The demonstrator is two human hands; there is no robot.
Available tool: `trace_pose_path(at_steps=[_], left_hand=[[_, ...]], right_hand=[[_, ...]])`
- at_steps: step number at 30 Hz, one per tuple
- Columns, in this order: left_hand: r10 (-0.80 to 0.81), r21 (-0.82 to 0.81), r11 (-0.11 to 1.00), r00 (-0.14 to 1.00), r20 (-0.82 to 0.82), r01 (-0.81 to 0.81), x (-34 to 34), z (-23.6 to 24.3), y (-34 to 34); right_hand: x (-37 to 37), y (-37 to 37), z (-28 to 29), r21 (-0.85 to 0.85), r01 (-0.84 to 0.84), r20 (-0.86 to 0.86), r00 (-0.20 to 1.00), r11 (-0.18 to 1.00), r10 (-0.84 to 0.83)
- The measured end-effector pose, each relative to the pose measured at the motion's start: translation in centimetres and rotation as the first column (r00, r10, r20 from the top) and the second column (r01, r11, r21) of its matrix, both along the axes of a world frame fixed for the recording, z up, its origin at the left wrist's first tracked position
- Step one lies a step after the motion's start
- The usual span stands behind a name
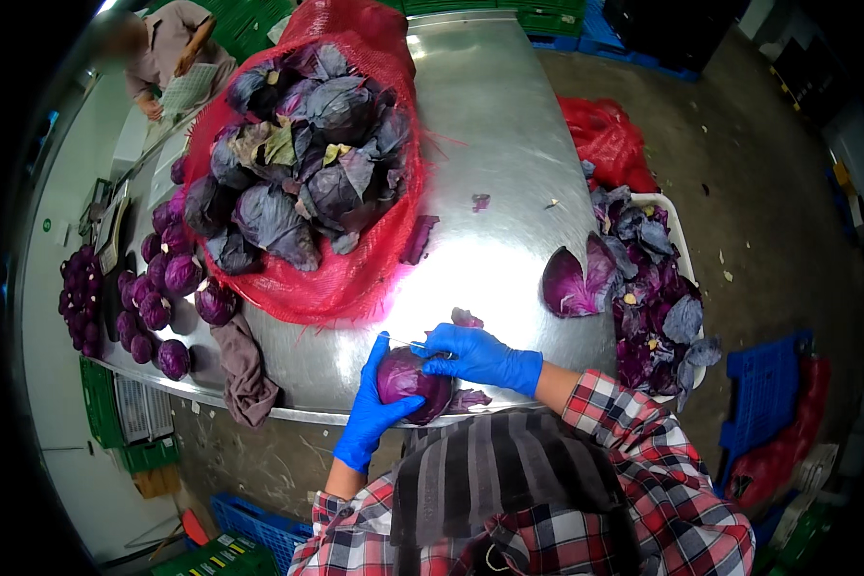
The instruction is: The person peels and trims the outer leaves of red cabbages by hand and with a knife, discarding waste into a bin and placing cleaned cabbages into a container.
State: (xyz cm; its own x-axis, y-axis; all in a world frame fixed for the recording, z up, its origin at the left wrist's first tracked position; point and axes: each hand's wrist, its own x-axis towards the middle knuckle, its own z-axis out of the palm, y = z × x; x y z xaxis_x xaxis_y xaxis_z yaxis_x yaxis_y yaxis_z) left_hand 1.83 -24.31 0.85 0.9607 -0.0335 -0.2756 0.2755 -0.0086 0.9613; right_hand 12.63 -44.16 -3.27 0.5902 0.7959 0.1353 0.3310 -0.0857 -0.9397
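Observation:
At the near edge of the steel table, my gloved left hand (371,417) cups a purple cabbage (411,381), its thumb across the lower side and its fingers along the left. My gloved right hand (482,359) is closed at the top of that cabbage around a knife (401,342). Only the knife's thin, bright blade shows, pointing left towards my left fingertips; its handle is hidden in the glove. Loose purple leaf pieces (468,399) lie beside the cabbage.
A red mesh sack (355,280) of untrimmed cabbages stands open on the steel table (490,125). Trimmed cabbages (182,275) and a dark cloth (247,374) are on the left. At right, a white bin (680,230) overflows with leaves. Another person (178,43) works at far left.

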Motion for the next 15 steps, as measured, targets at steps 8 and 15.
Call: trace_pose_path(at_steps=[8, 15], left_hand=[[0.144, -0.077, 0.987, 0.990, 0.013, -0.142, -0.2, -1.4, 1.0], [0.201, -0.211, 0.943, 0.945, -0.259, -0.259, 4.7, -1.2, -4.4]], right_hand=[[2.9, -4.8, -2.4, -0.173, 0.620, 0.033, 0.780, 0.765, -0.625], [-2.3, -3.7, 2.4, -0.122, 0.491, 0.201, 0.863, 0.863, -0.463]])
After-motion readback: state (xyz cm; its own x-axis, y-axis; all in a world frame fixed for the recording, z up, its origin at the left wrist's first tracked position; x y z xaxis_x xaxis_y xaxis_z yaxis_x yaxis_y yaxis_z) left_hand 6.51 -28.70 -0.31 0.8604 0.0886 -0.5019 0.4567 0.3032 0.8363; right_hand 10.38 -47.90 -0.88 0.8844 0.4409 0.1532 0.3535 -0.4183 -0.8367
